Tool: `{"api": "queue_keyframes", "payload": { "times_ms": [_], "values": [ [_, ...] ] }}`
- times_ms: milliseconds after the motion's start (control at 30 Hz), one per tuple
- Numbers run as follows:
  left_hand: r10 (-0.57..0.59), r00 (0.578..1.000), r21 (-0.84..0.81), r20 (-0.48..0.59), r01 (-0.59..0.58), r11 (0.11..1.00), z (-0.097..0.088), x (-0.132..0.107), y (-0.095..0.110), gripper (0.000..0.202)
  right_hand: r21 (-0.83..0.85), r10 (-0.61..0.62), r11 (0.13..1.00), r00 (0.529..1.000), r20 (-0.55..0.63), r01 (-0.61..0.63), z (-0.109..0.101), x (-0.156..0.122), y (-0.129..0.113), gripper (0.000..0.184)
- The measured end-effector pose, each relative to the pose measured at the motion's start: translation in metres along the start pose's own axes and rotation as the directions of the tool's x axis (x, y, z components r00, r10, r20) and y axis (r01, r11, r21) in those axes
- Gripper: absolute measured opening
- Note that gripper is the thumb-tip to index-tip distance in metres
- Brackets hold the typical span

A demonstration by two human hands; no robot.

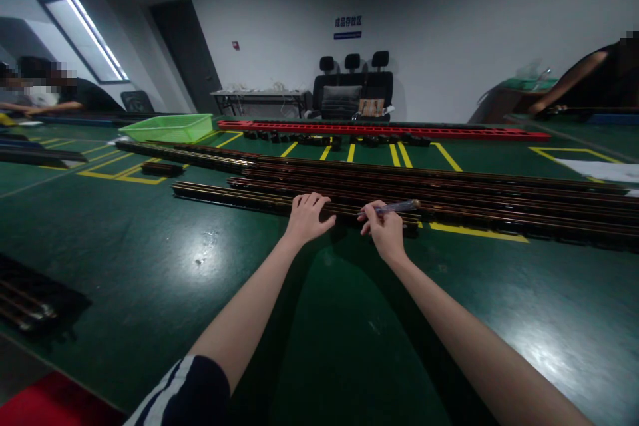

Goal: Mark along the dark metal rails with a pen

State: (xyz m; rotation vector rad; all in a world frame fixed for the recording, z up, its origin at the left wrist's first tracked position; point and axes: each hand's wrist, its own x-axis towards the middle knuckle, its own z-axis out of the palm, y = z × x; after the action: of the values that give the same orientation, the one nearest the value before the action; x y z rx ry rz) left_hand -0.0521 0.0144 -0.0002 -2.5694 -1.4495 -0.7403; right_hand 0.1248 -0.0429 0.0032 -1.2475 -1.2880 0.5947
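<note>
Several long dark rails with brass-coloured edges [449,196] lie side by side across the green table [150,259]. My left hand [308,215] rests on the nearest rail [224,196], its fingers curled over the top. Just to its right, my right hand [383,229] is closed on a translucent bluish pen-like tool [399,207], which lies across the same rail with its tip pointing right.
A long red perforated bar [379,130] and a row of small black parts [319,140] lie behind the rails. A green tray [170,128] sits back left. Yellow floor-style markings [479,231] cross the table. Other people lean in far left [44,96] and far right [589,83]. More rails [22,306] lie near left.
</note>
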Motion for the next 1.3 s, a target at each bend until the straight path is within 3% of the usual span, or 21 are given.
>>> {"api": "queue_keyframes", "payload": {
  "times_ms": [800, 1300],
  "values": [
    [-0.01, 1.0, 0.017, -0.011, 0.01, 1.0, 0.0046, 0.0011, -0.0022, 0.044, 0.008, -0.003, 1.0, 0.999, 0.036, 0.002, -0.001, 0.0023, 0.0066, 0.049],
    [-0.008, 1.0, 0.037, -0.02, 0.009, 0.999, 0.0059, 0.0007, -0.0017, 0.043, -0.005, -0.01, 1.0, 1.0, 0.004, 0.01, -0.0004, 0.001, 0.0041, 0.043]
  ]
}}
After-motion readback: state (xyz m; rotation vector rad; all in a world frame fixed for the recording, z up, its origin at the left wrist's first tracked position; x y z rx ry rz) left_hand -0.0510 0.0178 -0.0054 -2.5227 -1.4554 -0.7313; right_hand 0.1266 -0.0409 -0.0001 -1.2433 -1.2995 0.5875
